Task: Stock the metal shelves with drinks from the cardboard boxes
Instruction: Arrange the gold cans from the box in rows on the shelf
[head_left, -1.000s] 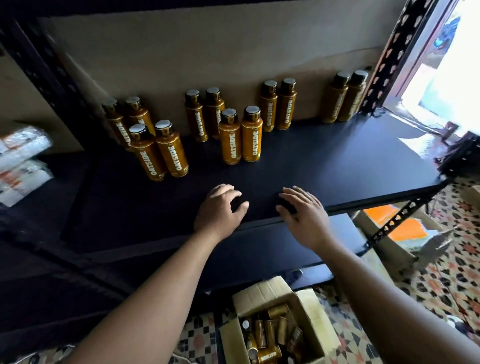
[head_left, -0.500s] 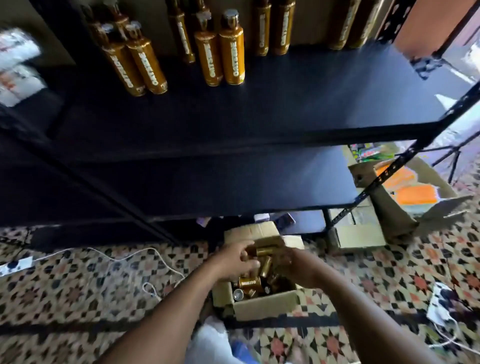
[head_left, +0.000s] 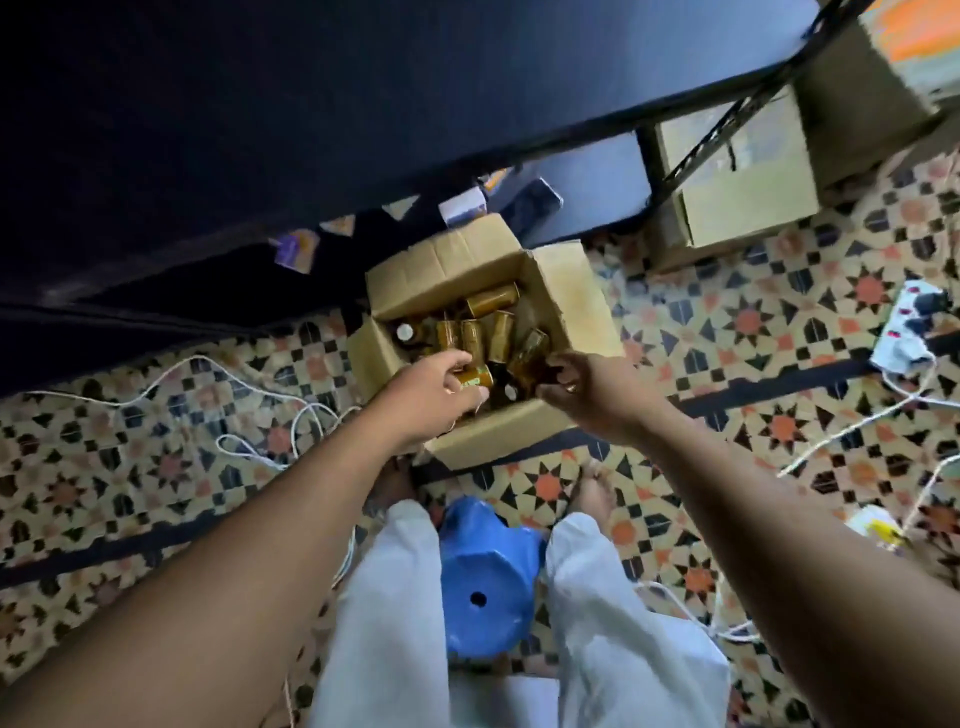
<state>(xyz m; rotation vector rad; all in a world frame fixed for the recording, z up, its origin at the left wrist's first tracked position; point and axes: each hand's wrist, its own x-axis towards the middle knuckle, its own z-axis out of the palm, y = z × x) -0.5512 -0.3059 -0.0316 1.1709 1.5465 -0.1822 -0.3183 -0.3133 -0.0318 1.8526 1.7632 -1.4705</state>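
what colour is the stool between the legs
Blue. The stool shows best in the head view, the only one.

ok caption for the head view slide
Left hand grips a bottle in the open cardboard box on the floor; right hand reaches in beside it.

Loose white trousers (head_left: 387, 623), bare feet (head_left: 596, 493)
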